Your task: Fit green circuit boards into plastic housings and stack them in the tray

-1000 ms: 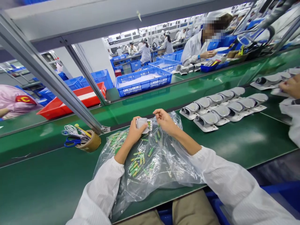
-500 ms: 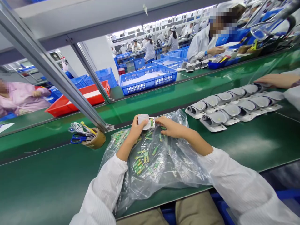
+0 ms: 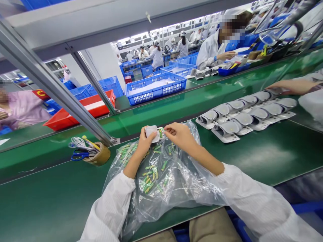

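My left hand [image 3: 144, 144] grips a small white device with an open battery compartment [image 3: 154, 133], thumb across its face. Green batteries show in the compartment at its right end. At that end my right hand [image 3: 179, 135] has thumb and fingertips pinched together, close to the compartment; whatever is between them is too small to make out. Under both hands lies a clear plastic bag [image 3: 176, 191], spread over the green bench. Several loose green-and-yellow batteries [image 3: 149, 179] lie on the bag, with more to the left behind my left wrist.
Two rows of grey cuffs on white units [image 3: 243, 122] lie to the right, where a co-worker's hand [image 3: 290, 86] touches the back row. A brown cup [image 3: 99, 156] with scissors and pens stands left. Beyond are a red tray [image 3: 63, 117], a blue crate [image 3: 156, 90] and a metal post [image 3: 60, 80].
My right hand has moved in against the device's right end, its fingers now pinched closer together. My left hand still holds the device. The whole view has shifted slightly.
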The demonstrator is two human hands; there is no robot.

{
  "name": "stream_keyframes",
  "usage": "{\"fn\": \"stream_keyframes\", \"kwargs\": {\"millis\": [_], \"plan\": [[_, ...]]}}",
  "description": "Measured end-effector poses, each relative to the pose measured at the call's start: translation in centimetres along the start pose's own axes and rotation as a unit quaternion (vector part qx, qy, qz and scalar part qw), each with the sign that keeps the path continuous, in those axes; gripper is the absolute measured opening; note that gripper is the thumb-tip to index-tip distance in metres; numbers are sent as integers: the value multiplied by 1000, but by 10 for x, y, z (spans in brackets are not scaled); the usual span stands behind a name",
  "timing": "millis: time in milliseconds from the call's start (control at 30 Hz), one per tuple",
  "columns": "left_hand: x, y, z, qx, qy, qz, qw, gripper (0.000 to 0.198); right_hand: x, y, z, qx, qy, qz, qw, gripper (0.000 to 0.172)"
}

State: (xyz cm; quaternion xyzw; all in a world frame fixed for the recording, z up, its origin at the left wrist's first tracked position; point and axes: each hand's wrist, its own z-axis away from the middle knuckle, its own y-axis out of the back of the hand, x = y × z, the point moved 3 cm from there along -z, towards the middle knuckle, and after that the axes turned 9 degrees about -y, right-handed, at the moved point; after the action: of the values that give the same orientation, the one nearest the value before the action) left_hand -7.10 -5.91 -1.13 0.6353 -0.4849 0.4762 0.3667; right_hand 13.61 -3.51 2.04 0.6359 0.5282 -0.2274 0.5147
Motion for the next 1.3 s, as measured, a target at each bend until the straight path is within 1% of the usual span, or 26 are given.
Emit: {"fn": "stream_keyframes", "kwargs": {"millis": [133, 233, 300, 400, 500, 567, 600, 667, 700, 733, 767, 833, 933, 1000, 1033, 1133, 1200, 1233, 1267, 1300], "plan": [[3, -1, -1, -23, -8, -2, 1000, 71, 0, -20, 7, -51, 36, 31, 998, 12], [4, -1, -1, -30, -12, -3, 999, 73, 5, -24, 7, -99, 53, 41, 993, 11], [6, -1, -1, -27, -7, -3, 1000, 76, 6, -24, 6, -124, 63, 37, 990, 16], [10, -1, 0, -36, 2, -2, 999, 76, 7, -25, 7, -125, 72, 41, 989, 17], [13, -1, 1, -51, -1, -9, 999, 74, 10, -29, 9, -96, 66, 35, 993, 15], [13, -1, 1, -58, -3, -16, 998, 73, 13, -30, 8, -67, 31, 2, 997, 15], [13, -1, 0, -57, -2, -16, 998, 74, 16, -31, 8, -52, -2, -25, 998, 21], [11, 1, 0, -52, 3, -7, 999, 74, 21, -32, 6, -40, -85, -98, 991, 49], [10, 2, 0, -51, 7, 1, 999, 74, 23, -33, 5, -53, -125, -140, 981, 62], [9, 2, 0, -51, 10, 8, 999, 74, 24, -35, 5, -77, -154, -181, 968, 69], [8, 3, 0, -52, 12, 15, 998, 74, 24, -37, 5, -104, -174, -217, 955, 71], [8, 3, 2, -59, 15, 21, 998, 74, 24, -41, 6, -137, -193, -272, 933, 67], [13, 2, 5, -85, 5, 4, 996, 72, 27, -44, 6, -125, -217, -313, 916, 63], [23, -2, 7, -108, -3, -17, 994, 68, 25, -45, 4, -113, -225, -330, 910, 61], [31, -4, 8, -111, -9, -25, 993, 66, 22, -45, 1, -108, -219, -337, 909, 61], [63, -10, 12, -79, -45, -51, 995, 62, 2, -34, -5, -95, -178, -370, 907, 58], [88, -16, 13, -69, -83, -63, 992, 66, -13, -16, -5, -85, -147, -409, 897, 57], [98, -20, 12, -83, -99, -51, 990, 72, -18, -3, -2, -78, -133, -429, 890, 57], [106, -26, 12, -111, -102, -21, 988, 79, -21, 13, 6, -63, -121, -445, 885, 57], [110, -34, 12, -151, -86, 17, 985, 82, -21, 32, 19, -39, -113, -456, 882, 57]]}}
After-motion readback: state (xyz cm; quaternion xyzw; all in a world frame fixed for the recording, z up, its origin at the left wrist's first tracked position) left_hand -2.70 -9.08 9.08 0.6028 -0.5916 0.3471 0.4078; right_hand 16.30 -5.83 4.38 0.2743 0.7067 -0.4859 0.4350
